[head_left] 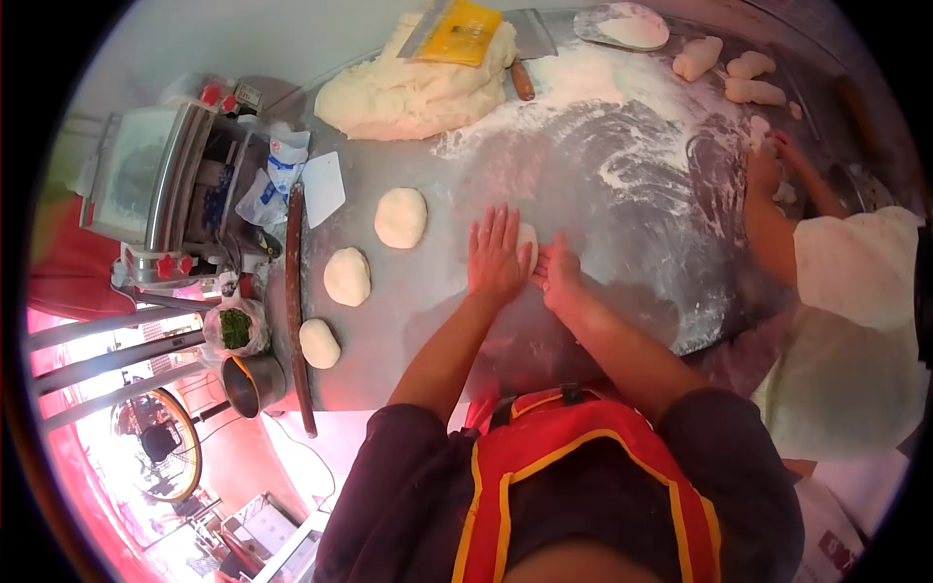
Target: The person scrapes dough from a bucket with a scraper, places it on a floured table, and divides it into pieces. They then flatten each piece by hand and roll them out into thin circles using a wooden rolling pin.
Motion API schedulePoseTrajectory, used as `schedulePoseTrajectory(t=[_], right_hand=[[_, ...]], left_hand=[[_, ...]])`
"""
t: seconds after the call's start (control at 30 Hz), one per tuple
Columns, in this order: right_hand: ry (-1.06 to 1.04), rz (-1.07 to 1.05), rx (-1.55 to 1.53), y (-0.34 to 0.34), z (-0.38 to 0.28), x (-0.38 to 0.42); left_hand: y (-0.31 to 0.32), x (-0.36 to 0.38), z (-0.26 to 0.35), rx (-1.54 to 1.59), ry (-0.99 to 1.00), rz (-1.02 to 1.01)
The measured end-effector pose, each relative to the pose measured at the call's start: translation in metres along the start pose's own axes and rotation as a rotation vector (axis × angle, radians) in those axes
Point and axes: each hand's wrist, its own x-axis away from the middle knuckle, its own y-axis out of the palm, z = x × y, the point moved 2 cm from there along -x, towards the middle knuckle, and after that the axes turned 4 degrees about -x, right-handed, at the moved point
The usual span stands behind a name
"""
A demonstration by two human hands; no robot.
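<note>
A small piece of dough (528,239) lies on the metal table, mostly hidden under and between my hands. My left hand (498,260) rests on its left part, palm down, fingers stretched forward. Against its right side is my right hand (561,276), turned on edge with the thumb up and fingers reaching toward the dough; they look extended, not closed. To the left, three rounded dough pieces sit in a slanting row: a large one (400,218), a middle one (347,277) and a smaller one (320,343).
A big dough mass (418,92) lies at the back, with a yellow-marked scraper (455,34) on it. Flour (622,87) covers the back right. A long rolling pin (294,311) lies left, beside a dough machine (160,185). At right, a co-worker's hands (768,160) handle dough near several rolls (755,91).
</note>
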Motion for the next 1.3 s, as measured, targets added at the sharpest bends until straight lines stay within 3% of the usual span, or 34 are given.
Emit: schedulePoseTrajectory(t=[0.17,0.27,0.33,0.47,0.67,0.77,0.87,0.97,1.07,1.17,1.2,1.3], right_hand=[[0.119,-0.127,0.111,-0.019,-0.011,-0.023],[-0.057,-0.056,0.35,-0.019,-0.064,-0.006],[-0.03,-0.072,0.295,-0.015,-0.073,-0.028],[-0.067,-0.134,0.538,0.009,-0.045,-0.056],[0.025,-0.028,0.522,0.027,-0.055,-0.041],[-0.553,-0.124,1.299,0.041,-0.082,-0.023],[-0.926,-0.375,1.049,0.045,-0.058,-0.036],[-1.152,-0.406,1.208,0.024,-0.028,-0.018],[-0.823,-0.203,1.262,-0.023,-0.013,0.014],[-1.28,-0.134,1.326,-0.023,-0.011,0.027],[-1.389,-0.221,1.311,-0.013,-0.011,0.021],[-1.414,-0.262,1.446,0.01,0.011,-0.005]], left_hand=[[0.001,-0.001,0.0,0.003,-0.014,0.009],[0.001,-0.001,0.001,-0.075,-0.025,-0.044],[0.002,-0.001,0.002,-0.073,-0.037,-0.06],[0.0,-0.004,0.003,-0.085,-0.038,-0.031],[-0.001,-0.004,0.002,-0.062,-0.028,0.003],[0.005,0.002,-0.016,0.247,-0.145,0.127],[-0.016,0.04,-0.039,0.521,-0.669,0.164],[-0.019,0.076,-0.04,0.732,-0.689,0.116],[-0.016,0.082,-0.031,0.653,-0.6,0.042],[-0.019,0.077,-0.015,0.521,-0.519,0.024],[-0.02,0.072,-0.013,0.472,-0.491,0.032],[-0.011,0.061,-0.017,0.418,-0.448,0.174]])
